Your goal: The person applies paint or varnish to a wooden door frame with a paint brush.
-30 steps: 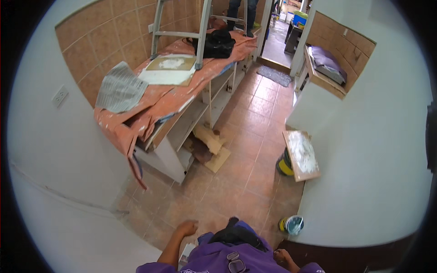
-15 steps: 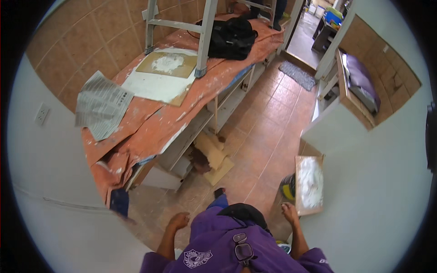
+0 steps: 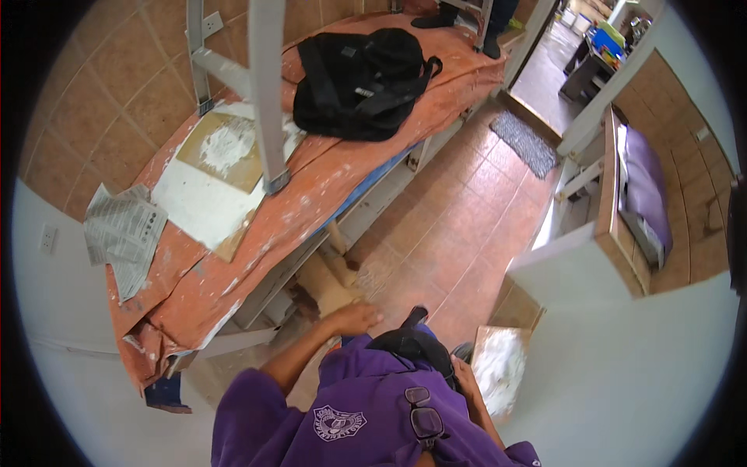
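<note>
My left hand (image 3: 354, 318) is held out in front of my waist, its fingers loosely curled with nothing visible in them. It is nearest to some brown cardboard-like sheets (image 3: 317, 284) on the floor by the counter. My right hand (image 3: 464, 377) hangs at my right side, close to a board (image 3: 498, 366) smeared with white paste. Most of its fingers are hidden, so its grip is unclear. A black bag or pouch (image 3: 416, 346) sits at my waist, and sunglasses (image 3: 425, 420) hang on my purple shirt.
On the left, an orange sheet (image 3: 311, 191) covers a long counter bearing a ladder (image 3: 266, 101), a black backpack (image 3: 358, 86), pasty boards (image 3: 226, 156) and newspaper (image 3: 128, 233). Someone's feet (image 3: 492, 47) stand at its far end. A grey mat (image 3: 523, 144) lies before the doorway.
My left hand has swung forward and to the right. My right hand has moved inward toward my waist. The view has shifted, with the counter and backpack now appearing closer.
</note>
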